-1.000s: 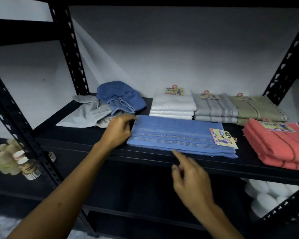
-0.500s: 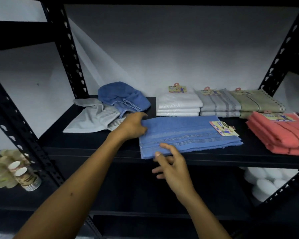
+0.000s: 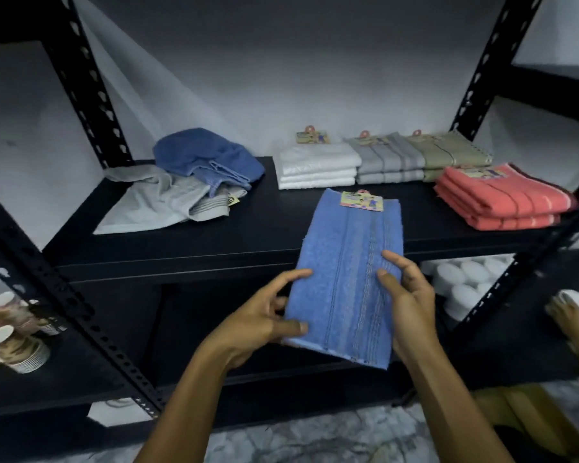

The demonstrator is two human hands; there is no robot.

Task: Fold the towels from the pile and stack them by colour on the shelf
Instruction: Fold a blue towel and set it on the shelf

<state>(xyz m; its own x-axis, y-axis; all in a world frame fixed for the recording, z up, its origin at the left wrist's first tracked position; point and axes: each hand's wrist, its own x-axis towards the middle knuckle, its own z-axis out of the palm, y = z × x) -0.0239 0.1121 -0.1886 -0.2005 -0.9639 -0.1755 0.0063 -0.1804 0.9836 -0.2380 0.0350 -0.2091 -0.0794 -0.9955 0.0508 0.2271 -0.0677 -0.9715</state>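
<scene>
A folded blue towel point(image 3: 346, 262) with a paper tag at its far end lies lengthwise, its far half on the black shelf point(image 3: 214, 242) and its near half hanging out over the front edge. My left hand point(image 3: 264, 319) grips its near left edge, thumb on top. My right hand point(image 3: 405, 295) holds its right edge, fingers curled over the top. An unfolded pile sits at the back left: a crumpled blue towel point(image 3: 204, 155) on a grey towel point(image 3: 154, 202). Folded stacks stand behind: white point(image 3: 316, 165), grey point(image 3: 386, 157), olive point(image 3: 448, 152), coral point(image 3: 502, 198).
Black slotted uprights point(image 3: 81, 78) frame the shelf on both sides. Stacked paper cups point(image 3: 10, 339) sit on the lower left shelf, white cups point(image 3: 458, 282) on the lower right. Another person's hand point(image 3: 572, 315) shows at the right edge.
The blue towel has been turned from lying crosswise on the shelf to lengthwise and pulled toward me over the edge. Both hands now hold its near end.
</scene>
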